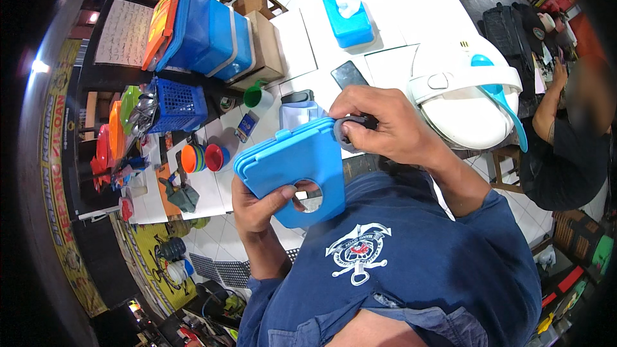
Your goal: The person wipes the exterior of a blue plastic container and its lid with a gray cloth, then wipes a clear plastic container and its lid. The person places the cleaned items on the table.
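Observation:
In front of my chest, my left hand grips a light blue plastic box by its lower left side. A round hole shows in the box's face, and my left fingers can be seen through it. My right hand is closed on a dark grey ring-shaped thing, which looks like a roll of tape, against the box's upper right corner. Whether it touches the box I cannot tell. Just beyond the box lies a small transparent container. A dark phone rests on the white table behind my right hand.
A blue tissue box stands farther back on the table. To the right is a white rice cooker with a blue spoon. Blue bins, a blue cutlery basket and coloured cups are left. A person sits at right.

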Action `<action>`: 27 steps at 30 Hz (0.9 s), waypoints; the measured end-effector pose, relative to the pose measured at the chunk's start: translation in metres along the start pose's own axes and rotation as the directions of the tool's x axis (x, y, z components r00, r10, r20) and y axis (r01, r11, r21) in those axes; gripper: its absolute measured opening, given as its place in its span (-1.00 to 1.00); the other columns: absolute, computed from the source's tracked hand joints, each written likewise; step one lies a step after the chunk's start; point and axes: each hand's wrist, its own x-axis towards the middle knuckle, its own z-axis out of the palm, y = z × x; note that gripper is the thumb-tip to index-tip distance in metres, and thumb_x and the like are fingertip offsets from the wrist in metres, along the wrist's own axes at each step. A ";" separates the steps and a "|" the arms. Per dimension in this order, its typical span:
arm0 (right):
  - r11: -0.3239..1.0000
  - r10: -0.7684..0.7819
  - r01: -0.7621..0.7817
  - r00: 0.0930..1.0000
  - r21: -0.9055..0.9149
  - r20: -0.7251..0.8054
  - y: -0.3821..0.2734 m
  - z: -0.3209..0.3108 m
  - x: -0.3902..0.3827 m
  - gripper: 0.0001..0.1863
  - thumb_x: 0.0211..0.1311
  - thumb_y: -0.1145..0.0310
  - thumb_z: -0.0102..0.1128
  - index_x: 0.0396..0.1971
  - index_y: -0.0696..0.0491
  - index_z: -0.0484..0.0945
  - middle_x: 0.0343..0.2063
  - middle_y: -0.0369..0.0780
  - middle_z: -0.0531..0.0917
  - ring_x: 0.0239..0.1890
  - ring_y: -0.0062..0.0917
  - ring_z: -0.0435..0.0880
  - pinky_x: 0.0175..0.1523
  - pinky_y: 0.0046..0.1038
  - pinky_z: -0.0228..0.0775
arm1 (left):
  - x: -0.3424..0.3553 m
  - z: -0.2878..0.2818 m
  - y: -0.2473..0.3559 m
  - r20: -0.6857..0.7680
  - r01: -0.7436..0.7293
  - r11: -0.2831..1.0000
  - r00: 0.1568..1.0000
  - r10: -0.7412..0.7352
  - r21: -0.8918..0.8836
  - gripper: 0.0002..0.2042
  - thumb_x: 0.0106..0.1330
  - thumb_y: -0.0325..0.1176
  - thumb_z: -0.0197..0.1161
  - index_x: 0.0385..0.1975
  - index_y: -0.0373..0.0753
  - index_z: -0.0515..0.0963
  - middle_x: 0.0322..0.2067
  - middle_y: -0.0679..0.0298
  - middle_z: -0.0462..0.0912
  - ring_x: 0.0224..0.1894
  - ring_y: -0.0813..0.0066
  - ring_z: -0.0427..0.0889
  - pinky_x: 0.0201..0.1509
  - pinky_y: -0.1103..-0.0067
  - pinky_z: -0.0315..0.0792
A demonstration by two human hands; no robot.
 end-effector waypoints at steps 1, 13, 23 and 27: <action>1.000 -0.005 0.005 1.000 -0.001 0.002 0.000 0.000 0.000 -0.80 0.12 0.35 0.09 -0.35 0.19 0.50 -0.47 -0.11 0.59 -0.45 -0.40 0.60 -0.32 -0.40 0.43 | 0.000 0.000 0.001 -0.003 -0.012 1.000 1.000 0.012 0.012 -0.43 0.07 -0.69 0.22 0.13 -0.54 0.21 -0.14 -0.24 0.55 -0.25 -0.12 0.68 -0.46 0.37 0.67; 0.968 0.133 -0.046 0.930 -0.248 0.343 -0.017 -0.011 0.003 -0.78 0.13 0.30 0.09 -0.37 0.18 0.49 -0.55 -0.06 0.60 -0.51 -0.30 0.62 -0.35 -0.29 0.41 | -0.006 -0.007 0.018 0.026 0.233 0.948 0.969 -0.244 0.216 -0.48 0.05 -0.69 0.23 0.08 -0.56 0.28 -0.25 -0.13 0.63 -0.25 0.12 0.71 -0.38 0.54 0.57; 0.946 0.198 -0.214 0.976 0.245 0.085 0.002 0.014 -0.011 -0.83 0.12 0.54 0.08 -0.26 0.18 0.47 -0.45 -0.21 0.59 -0.38 -0.59 0.60 -0.30 -0.50 0.44 | -0.009 -0.009 0.002 -0.052 0.016 0.995 0.999 -0.011 0.094 -0.46 0.00 -0.70 0.24 0.07 -0.53 0.27 -0.18 -0.18 0.58 -0.31 -0.01 0.70 -0.46 0.45 0.64; 0.837 0.312 -0.289 0.950 0.465 0.029 0.003 0.029 -0.017 -0.78 0.11 0.62 0.04 -0.20 0.18 0.47 -0.36 -0.29 0.58 -0.37 -0.77 0.49 -0.31 -0.64 0.37 | -0.009 -0.008 -0.004 -0.077 -0.029 0.999 0.997 0.032 0.036 -0.44 0.02 -0.70 0.24 0.09 -0.51 0.25 -0.14 -0.20 0.55 -0.32 -0.03 0.70 -0.45 0.43 0.65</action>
